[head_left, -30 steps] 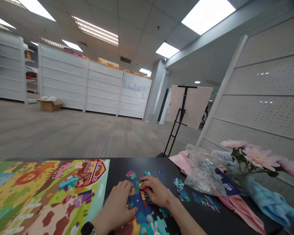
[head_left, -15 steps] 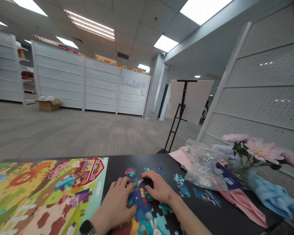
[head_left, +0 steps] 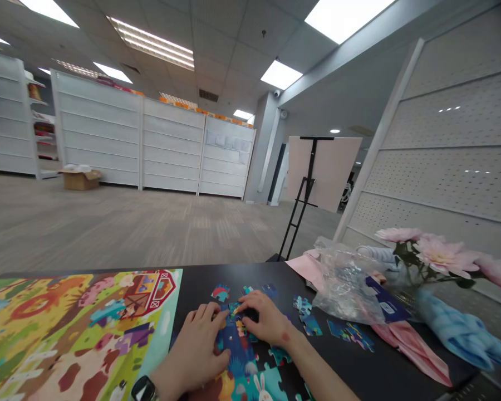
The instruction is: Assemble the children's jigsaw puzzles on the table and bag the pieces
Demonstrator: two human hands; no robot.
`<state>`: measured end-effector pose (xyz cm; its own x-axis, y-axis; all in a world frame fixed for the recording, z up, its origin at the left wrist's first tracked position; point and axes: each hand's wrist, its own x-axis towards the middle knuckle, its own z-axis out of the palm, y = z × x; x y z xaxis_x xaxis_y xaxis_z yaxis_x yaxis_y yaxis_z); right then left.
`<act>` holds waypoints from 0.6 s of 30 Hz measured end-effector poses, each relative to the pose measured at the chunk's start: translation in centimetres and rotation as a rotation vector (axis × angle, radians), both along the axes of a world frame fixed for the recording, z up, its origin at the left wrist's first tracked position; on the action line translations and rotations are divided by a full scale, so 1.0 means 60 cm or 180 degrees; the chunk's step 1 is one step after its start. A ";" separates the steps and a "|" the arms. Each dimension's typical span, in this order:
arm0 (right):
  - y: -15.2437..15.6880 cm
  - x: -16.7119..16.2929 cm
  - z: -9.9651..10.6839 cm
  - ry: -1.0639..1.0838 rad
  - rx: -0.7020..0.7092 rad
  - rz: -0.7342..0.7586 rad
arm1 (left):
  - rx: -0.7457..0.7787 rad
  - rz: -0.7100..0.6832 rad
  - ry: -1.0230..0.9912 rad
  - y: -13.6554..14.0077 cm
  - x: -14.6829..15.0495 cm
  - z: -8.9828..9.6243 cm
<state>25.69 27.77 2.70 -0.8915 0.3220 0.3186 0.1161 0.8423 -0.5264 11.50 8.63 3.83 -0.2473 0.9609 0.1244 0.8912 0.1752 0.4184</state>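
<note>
Head view: a dark gap now shows between thumb and bent forefinger of the right hand (head_left: pixel 265 320), unlike a second ago; whether the fingertips pinch a piece, I cannot tell. The left hand (head_left: pixel 200 345) stays beside the joined puzzle section (head_left: pixel 236 351), fingers loosely spread, thumb apart. The section lies on the dark table (head_left: pixel 271 271) between both hands, so the fitting seems centred at its far end. Loose puzzle pieces (head_left: pixel 311 324) lie to the right. A dark-blue card (head_left: pixel 386 301) carries pale marks, too small to read.
</note>
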 end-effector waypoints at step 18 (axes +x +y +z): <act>0.041 0.031 0.010 -0.0278 0.0030 -0.0184 | -0.0141 -0.0028 -0.0090 -0.007 0.003 0.012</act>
